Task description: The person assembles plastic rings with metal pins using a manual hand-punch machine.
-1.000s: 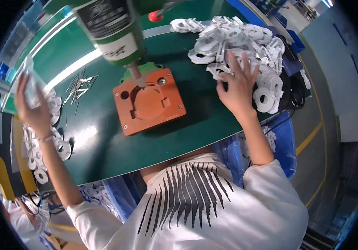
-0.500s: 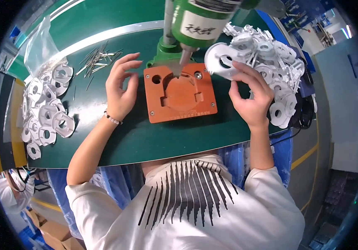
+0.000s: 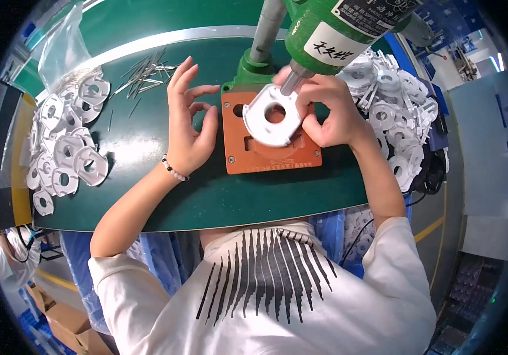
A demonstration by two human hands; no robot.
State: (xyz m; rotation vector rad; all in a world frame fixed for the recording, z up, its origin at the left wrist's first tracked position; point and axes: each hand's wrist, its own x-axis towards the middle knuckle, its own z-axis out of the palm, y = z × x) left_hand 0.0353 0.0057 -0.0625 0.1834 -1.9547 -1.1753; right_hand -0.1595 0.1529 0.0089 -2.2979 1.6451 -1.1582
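Observation:
A round white plastic part with a centre hole (image 3: 258, 122) is gripped at its right edge by my right hand (image 3: 332, 109). It sits over the orange fixture block (image 3: 272, 164), tilted, covering most of the round recess; whether it touches the block I cannot tell. Just above it is the metal tip of the green hand press (image 3: 325, 44), whose post stands behind the block. My left hand (image 3: 192, 121), a beaded bracelet on its wrist, hovers left of the block with fingers apart and nothing in them.
Thin metal pins (image 3: 147, 76) lie loose behind my left hand. White plastic parts are heaped at the left (image 3: 65, 148), and a bigger pile of white parts (image 3: 393, 112) stands at the right. A clear plastic bag (image 3: 65, 50) is at the far left.
My right hand has carried the white part leftward from beside the right pile to over the orange block. My left hand has shifted slightly right and stays open.

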